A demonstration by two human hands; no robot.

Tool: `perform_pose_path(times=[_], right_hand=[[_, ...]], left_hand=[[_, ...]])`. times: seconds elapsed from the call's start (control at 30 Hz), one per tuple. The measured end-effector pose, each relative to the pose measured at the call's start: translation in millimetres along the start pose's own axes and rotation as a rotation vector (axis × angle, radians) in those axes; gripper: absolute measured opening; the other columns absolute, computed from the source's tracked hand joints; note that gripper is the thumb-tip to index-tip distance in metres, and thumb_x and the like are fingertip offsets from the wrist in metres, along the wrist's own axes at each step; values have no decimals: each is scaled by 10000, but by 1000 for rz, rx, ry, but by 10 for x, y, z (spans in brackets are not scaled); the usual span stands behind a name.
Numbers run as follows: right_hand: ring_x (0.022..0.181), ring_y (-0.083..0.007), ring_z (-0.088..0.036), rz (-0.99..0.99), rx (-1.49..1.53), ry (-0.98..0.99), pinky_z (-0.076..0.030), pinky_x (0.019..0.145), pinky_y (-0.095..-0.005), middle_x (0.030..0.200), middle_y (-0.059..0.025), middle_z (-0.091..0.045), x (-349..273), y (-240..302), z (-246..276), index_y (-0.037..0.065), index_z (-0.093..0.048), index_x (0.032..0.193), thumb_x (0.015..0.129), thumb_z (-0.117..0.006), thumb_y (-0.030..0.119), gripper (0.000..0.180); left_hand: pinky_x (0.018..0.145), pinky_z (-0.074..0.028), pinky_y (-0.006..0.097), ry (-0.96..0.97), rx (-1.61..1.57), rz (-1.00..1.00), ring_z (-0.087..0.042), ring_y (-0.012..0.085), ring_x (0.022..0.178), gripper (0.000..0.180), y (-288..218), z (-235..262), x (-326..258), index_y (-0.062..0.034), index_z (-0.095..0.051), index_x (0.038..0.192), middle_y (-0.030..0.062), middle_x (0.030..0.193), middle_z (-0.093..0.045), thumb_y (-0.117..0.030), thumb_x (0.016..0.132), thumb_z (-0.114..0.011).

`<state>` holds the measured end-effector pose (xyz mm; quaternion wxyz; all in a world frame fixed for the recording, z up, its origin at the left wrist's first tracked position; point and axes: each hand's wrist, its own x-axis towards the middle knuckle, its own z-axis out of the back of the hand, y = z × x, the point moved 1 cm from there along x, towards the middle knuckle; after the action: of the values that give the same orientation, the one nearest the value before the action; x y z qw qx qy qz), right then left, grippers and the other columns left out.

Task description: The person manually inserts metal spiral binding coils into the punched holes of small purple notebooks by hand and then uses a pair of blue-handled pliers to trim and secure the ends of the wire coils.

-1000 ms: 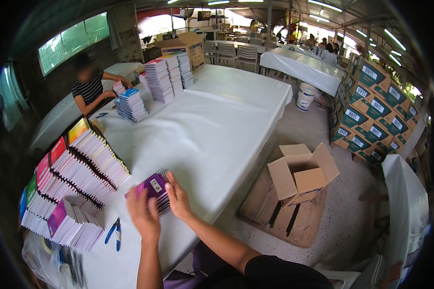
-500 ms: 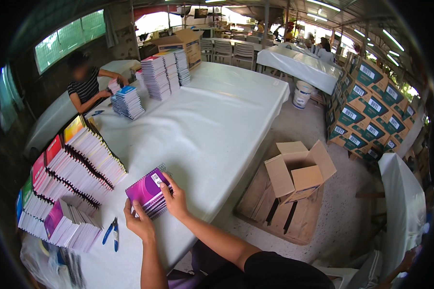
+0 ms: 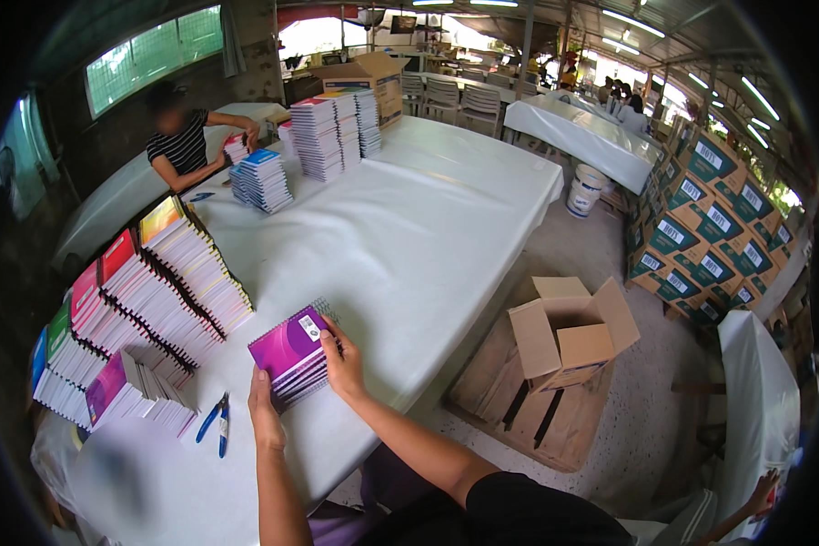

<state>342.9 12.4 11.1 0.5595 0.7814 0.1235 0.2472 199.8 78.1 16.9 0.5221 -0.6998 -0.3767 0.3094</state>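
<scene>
While both hands close in on a small stack of spiral notebooks (image 3: pixel 293 357) with a purple cover on top, the left hand (image 3: pixel 266 417) braces the near corner and the right hand (image 3: pixel 343 360) lies along its right side, fingers curled against the edges. That stack sits on the white table (image 3: pixel 428 227), close to the near edge, where the cloth drops off toward the floor just right of the right wrist. Beyond the stack, the middle of the table lies open all the way to the far end. To the left, a long leaning row of notebooks (image 3: pixel 146 291) with coloured covers crowds that side. One pair of blue-handled pliers (image 3: pixel 217 423) lies just left of the left hand. Down on the floor to the right, one open cardboard box (image 3: pixel 569 332) sits on a wooden pallet (image 3: pixel 528 409). At the far left, another person (image 3: pixel 184 141) works beside one blue-topped pile (image 3: pixel 262 180).
</scene>
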Motion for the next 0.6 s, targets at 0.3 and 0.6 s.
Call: perform_pose_path(times=[0.3,0.6], right_hand=[[1046,-219,-573,31,-78,-45,-425,897,-304,1122,-161,-616,-135,2,69,51,-508,1265,933,-484,310,422],[1129,-206,-520,149,-67,-7,-409,931,-305,1276,-160,-517,-193,-12,146,8,-425,1323,945,-480,268,463]], left_hand=[[940,-369,320,67,-63,95,-509,176,1089,485,-89,-57,-99,-71,-477,1269,46,1195,-555,-405,920,-445],[888,-414,325,-104,67,273,-549,206,1069,550,-193,12,-69,-60,-442,1310,93,1208,-557,-439,911,-446]])
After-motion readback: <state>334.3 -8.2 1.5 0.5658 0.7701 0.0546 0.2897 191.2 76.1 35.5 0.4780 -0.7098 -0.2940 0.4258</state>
